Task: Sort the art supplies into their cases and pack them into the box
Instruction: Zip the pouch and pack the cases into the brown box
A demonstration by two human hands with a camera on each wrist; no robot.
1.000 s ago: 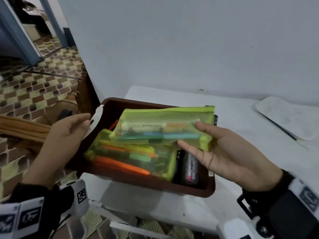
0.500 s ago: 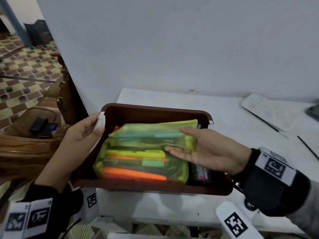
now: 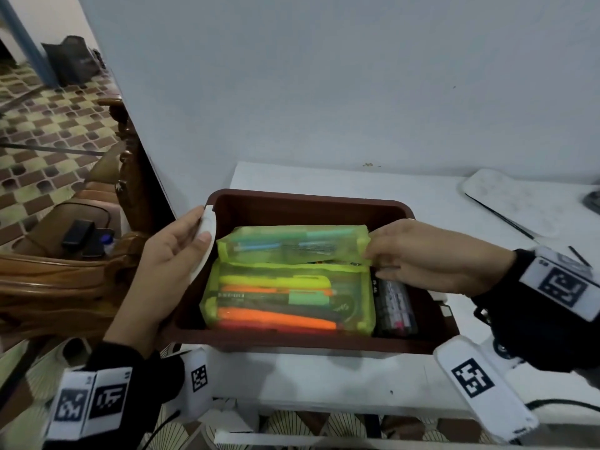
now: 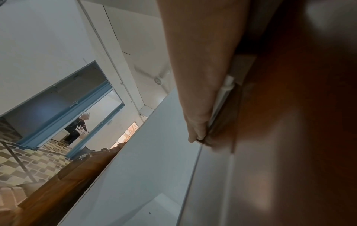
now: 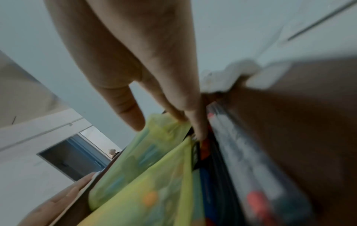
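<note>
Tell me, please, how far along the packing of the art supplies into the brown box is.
Nearly done. One filled green case and the dark markers lie in the brown box. The right hand is tucking in the second green case; the left hand grips the box's end. Left: release.

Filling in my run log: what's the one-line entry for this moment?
left hand holds box rim | right hand pinches upper pouch | lower pouch in box

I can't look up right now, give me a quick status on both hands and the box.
Left hand holds the box by its end. Right hand pinches the upper pouch's end inside the box. Nothing blocking.
</note>
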